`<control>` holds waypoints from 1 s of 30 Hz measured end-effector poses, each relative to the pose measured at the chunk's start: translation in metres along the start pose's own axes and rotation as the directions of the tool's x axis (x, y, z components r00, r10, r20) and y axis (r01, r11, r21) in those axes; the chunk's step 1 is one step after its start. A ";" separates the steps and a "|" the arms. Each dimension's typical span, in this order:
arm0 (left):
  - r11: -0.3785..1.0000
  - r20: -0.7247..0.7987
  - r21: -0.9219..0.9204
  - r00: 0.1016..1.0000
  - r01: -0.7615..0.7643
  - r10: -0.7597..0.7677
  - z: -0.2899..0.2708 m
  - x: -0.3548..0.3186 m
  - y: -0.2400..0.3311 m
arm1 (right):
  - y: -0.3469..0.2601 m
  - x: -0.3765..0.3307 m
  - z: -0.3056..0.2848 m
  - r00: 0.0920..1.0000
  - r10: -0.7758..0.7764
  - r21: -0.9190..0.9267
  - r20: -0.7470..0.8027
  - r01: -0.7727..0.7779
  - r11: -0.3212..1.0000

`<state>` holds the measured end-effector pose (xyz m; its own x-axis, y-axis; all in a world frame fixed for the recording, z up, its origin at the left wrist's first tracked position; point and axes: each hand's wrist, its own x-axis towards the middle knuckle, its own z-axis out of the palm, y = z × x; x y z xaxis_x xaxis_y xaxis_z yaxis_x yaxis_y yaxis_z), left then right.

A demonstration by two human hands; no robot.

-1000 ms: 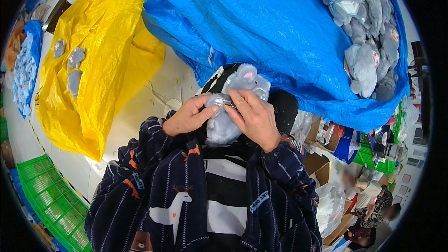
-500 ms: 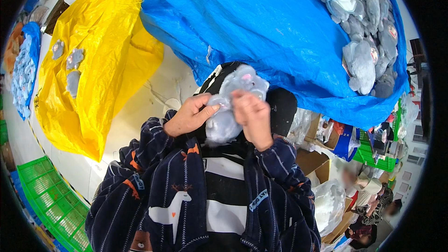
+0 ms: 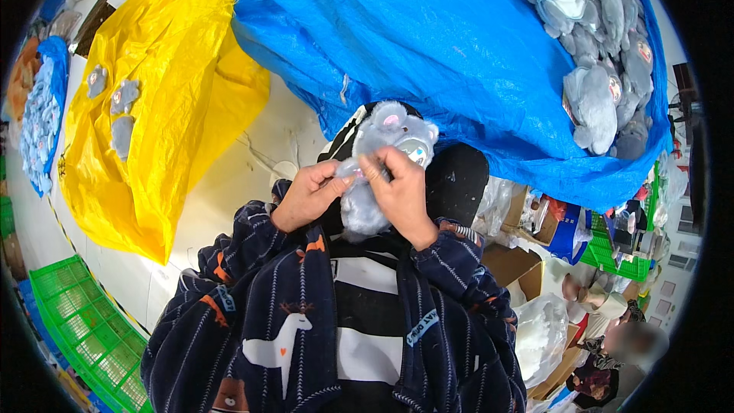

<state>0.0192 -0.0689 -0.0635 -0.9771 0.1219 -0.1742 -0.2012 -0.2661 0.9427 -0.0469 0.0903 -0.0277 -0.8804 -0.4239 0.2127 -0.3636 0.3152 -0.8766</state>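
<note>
A grey plush toy (image 3: 362, 210) with round ears, a pink inner ear and a pale face patch lies on my lap across dark trousers. Pinched at its limb by my left hand (image 3: 310, 193), it is held from the left side. My right hand (image 3: 403, 191) is closed at the same limb, with thumb and forefinger pressed together there. The fingertips of both hands nearly meet. Whatever small thing may be between the right fingertips is too small to make out. Part of the toy's belly is hidden behind my right hand.
A big blue sack (image 3: 397, 38) spreads ahead of my knees, with several grey plush toys (image 3: 592, 111) piled at its right. To the left lies a yellow sack (image 3: 145, 145) bearing 3 small grey pieces. A green crate (image 3: 88, 321) stands lower left; cardboard boxes (image 3: 520, 264) and people are at right.
My right hand has come down and left onto the toy's limb, uncovering the toy's face patch. My left hand keeps its pinch and has barely shifted.
</note>
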 end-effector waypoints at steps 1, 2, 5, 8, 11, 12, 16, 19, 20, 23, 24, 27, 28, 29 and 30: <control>0.998 -0.021 -0.044 0.999 0.038 -0.039 0.000 0.000 -0.003 | 0.000 -0.001 0.000 0.978 0.207 0.209 -0.019 -0.199 0.958; 0.993 -0.039 -0.088 0.996 0.074 -0.078 0.000 0.001 -0.008 | -0.003 -0.001 -0.003 0.914 0.405 0.407 0.006 -0.373 0.834; 0.945 -0.125 -0.305 0.979 0.119 -0.164 -0.001 0.000 -0.019 | -0.002 0.009 -0.022 0.848 0.529 0.809 0.036 -0.336 0.482; 0.912 -0.152 -0.390 0.968 0.126 -0.199 0.004 -0.003 -0.008 | 0.002 -0.005 -0.044 0.873 0.479 0.761 0.088 -0.369 0.533; 0.934 -0.127 -0.338 0.977 0.119 -0.171 -0.002 -0.006 -0.012 | 0.002 -0.025 -0.057 0.842 0.539 0.555 0.013 -0.455 0.697; 0.935 -0.130 -0.335 0.978 0.111 -0.163 -0.003 -0.006 -0.011 | 0.006 -0.029 -0.063 0.834 0.548 0.508 -0.066 -0.444 0.738; 0.976 -0.162 -0.192 0.978 0.102 -0.134 -0.012 -0.010 -0.011 | 0.044 -0.048 -0.087 0.755 0.604 0.341 -0.256 -0.514 0.787; 0.998 -0.182 0.019 0.982 0.057 -0.053 -0.027 -0.016 -0.011 | 0.068 -0.061 -0.085 0.633 0.755 0.402 -0.172 -0.655 0.640; 0.997 -0.210 0.070 0.978 0.029 -0.013 -0.027 -0.017 -0.008 | 0.068 -0.066 -0.082 0.633 0.770 0.415 -0.079 -0.681 0.603; 0.505 -0.102 0.827 0.817 -0.247 0.567 -0.012 -0.014 0.020 | 0.061 -0.062 -0.068 0.697 0.707 0.371 0.118 -0.691 0.620; 0.478 -0.039 0.820 0.803 -0.315 0.595 0.000 -0.015 0.036 | 0.055 -0.058 -0.066 0.704 0.697 0.363 0.137 -0.690 0.626; 0.360 0.315 0.736 0.760 -0.573 0.568 0.032 0.003 0.050 | 0.061 -0.052 -0.059 0.794 0.598 0.405 0.112 -0.586 0.702; 0.424 0.293 0.751 0.831 -0.506 0.472 0.046 0.011 0.045 | 0.066 -0.053 -0.056 0.827 0.552 0.339 0.101 -0.551 0.763; 0.480 0.268 0.764 0.890 -0.430 0.369 0.057 0.021 0.037 | 0.066 -0.054 -0.055 0.874 0.483 0.311 0.060 -0.476 0.823; 0.407 0.268 0.835 0.919 -0.371 0.287 0.064 0.032 0.032 | 0.061 -0.055 -0.054 0.912 0.410 0.286 0.015 -0.397 0.872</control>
<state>-0.0143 -0.0126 -0.0210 -0.9379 0.2922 0.1872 0.3377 0.6444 0.6861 -0.0369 0.1790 -0.0699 -0.9474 -0.2701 -0.1717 0.1191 0.2007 -0.9724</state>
